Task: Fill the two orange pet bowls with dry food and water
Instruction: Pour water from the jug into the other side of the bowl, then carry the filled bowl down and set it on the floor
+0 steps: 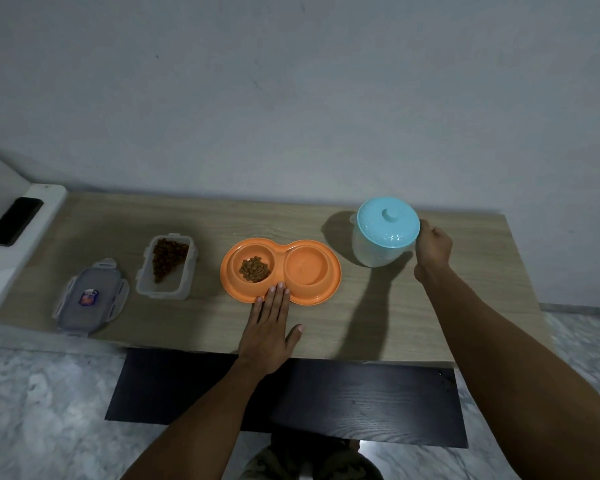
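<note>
At the left of the frame a grey snap-on lid (90,296) lay flat on the wooden surface (222,216), and just right of it stood an open clear container (142,271) partly filled with dry food (168,259). In the middle sat the orange double bowl (280,296). Its left well held a small heap of kibble (255,269). Its right well (305,268) showed only orange bottom, and whether it held water could not be told. The left forearm slanted up from the lower edge. The left hand (272,327) lay palm down, fingers straight and together, thumb spread to the right, fingertips (280,289) resting on the bowl's near rim between the wells. Further right stood a translucent jug (371,256) with a pale blue lid (388,225). The right arm stretched up from the lower right corner, and the right hand (432,251) curled its fingers against the jug's right side, gripping it.
</note>
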